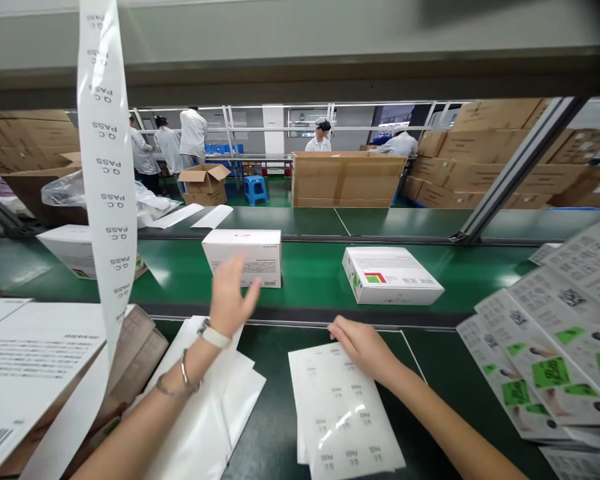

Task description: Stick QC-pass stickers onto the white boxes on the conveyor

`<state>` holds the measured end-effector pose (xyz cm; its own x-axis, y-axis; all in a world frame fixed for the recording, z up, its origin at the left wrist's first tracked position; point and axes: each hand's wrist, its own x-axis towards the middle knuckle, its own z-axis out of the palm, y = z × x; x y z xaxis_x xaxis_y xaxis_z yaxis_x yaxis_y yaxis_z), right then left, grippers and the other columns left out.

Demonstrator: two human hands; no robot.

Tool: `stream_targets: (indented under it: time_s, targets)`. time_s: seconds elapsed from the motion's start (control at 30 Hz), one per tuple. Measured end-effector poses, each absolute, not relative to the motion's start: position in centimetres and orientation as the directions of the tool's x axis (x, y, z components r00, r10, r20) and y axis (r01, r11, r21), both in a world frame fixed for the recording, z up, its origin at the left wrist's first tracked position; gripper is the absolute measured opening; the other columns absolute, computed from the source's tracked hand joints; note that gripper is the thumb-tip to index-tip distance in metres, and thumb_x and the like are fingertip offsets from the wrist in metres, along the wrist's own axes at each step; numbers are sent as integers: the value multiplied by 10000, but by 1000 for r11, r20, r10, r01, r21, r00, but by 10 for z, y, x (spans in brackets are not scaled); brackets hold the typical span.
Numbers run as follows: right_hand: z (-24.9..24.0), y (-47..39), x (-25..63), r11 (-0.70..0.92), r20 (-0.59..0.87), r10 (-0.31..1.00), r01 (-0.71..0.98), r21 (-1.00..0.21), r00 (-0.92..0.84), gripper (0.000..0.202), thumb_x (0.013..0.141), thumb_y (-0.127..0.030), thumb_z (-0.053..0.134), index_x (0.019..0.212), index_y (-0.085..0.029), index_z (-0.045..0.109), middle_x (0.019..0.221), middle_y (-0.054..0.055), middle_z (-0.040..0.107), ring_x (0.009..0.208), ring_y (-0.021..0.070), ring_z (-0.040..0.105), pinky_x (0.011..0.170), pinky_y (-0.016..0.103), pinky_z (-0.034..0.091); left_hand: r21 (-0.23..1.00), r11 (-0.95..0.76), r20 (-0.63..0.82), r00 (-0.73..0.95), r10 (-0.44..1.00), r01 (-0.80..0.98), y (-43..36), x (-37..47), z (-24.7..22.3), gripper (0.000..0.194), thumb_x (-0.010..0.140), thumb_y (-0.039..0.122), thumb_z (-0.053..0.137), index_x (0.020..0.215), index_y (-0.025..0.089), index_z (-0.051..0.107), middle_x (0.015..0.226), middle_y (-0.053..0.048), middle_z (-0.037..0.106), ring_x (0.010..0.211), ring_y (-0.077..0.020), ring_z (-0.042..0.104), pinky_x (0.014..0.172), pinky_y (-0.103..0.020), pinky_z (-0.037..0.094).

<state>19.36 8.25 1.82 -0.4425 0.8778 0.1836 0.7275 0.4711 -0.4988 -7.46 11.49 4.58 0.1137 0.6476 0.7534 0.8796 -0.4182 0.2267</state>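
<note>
1. Head view: the left hand [234, 293] is motion-blurred, fingers spread wide, in front of an upright white box [266, 257]; it hides part of the printed face, and whether they touch I cannot tell.
2. The right hand [364, 345] is narrow, fingers curled over the top edge of a glossy sticker sheet [343, 420] on the dark green table [275, 427]; its fingertips are partly hidden, so I cannot tell whether it grips.
3. The upright box stands on the smooth green belt [313, 267], left of a flat-lying white carton [405, 283].
4. A shiny, curling "Q.C. PASS" strip [111, 193], its top cut off, covers part of another white package [67, 245].
5. Smooth white sheets [210, 420] lie partly behind the left forearm.
6. Printed card pieces [540, 367] overlap at right, cut off by the frame; their small print is unreadable.
</note>
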Motion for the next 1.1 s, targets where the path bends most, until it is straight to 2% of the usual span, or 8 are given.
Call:
stream_targets:
  time_s: [0.03, 0.1, 0.2, 0.33, 0.53, 0.8, 1.0, 1.1]
  targets:
    - [13, 71, 196, 449, 153, 891, 773, -449, -428, 279, 890, -332, 252, 710, -211, 428, 640, -5, 581, 575, 154, 551, 499, 225, 291, 179, -499, 655, 276, 703, 848, 96, -58, 41, 500, 844, 368, 405, 1293, 191, 274, 1309, -89, 350, 1231, -235, 254, 1010, -421, 184]
    - [3, 55, 196, 420, 107, 906, 833, -360, -410, 236, 886, -312, 263, 750, -207, 424, 620, 3, 593, 538, 163, 562, 454, 227, 253, 111, -631, 389, 550, 739, 768, 60, -28, 25, 567, 822, 491, 384, 1296, 195, 285, 1333, -72, 329, 1240, -260, 228, 1005, -470, 164]
    - [-6, 46, 191, 425, 81, 905, 874, -234, -418, 188, 876, -283, 290, 792, -192, 432, 636, 23, 617, 521, 171, 578, 425, 235, 216, 105, -642, 173, 622, 764, 760, 24, -5, -3, 679, 811, 579, 302, 1321, 136, 236, 1362, -121, 257, 1247, -293, 196, 975, -525, 171]
    - [-7, 48, 182, 467, 70, 884, 877, -110, -462, 195, 866, -261, 314, 768, -181, 463, 661, 35, 634, 532, 177, 591, 426, 244, 217, 83, -595, 105, 587, 803, 799, 15, -4, -21, 672, 831, 573, 231, 1340, 137, 179, 1385, -120, 174, 1260, -287, 154, 978, -541, 122]
    - [-5, 54, 172, 517, 37, 855, 849, -109, -517, 193, 863, -266, 324, 787, -180, 479, 675, 31, 642, 559, 180, 600, 428, 242, 228, 76, -604, 89, 597, 797, 794, 18, -6, -21, 673, 832, 577, 214, 1350, 156, 124, 1394, -96, 142, 1267, -278, 128, 983, -534, 106]
    - [-7, 60, 174, 573, 99, 815, 767, -287, -571, 208, 816, -324, 433, 658, -190, 440, 614, -19, 592, 525, 127, 528, 460, 216, 249, 111, -586, 106, 577, 810, 803, 19, -5, -27, 729, 813, 611, 222, 1349, 127, 122, 1391, -122, 131, 1265, -291, 129, 975, -554, 101]
    - [6, 64, 187, 515, 96, 751, 489, -704, -653, 270, 772, -333, 503, 575, -177, 406, 560, -30, 505, 499, 84, 439, 470, 186, 308, 136, -570, 80, 565, 821, 810, 16, -4, -30, 768, 795, 636, 227, 1348, 114, 120, 1390, -134, 114, 1262, -311, 127, 960, -581, 108]
    - [22, 88, 210, 425, 160, 837, 439, -791, -523, 279, 769, -348, 507, 576, -179, 396, 573, -28, 470, 500, 84, 422, 464, 190, 321, 133, -561, 98, 553, 828, 817, 23, -5, -22, 799, 779, 647, 259, 1353, 118, 87, 1387, -134, 134, 1259, -317, 134, 960, -577, 126]
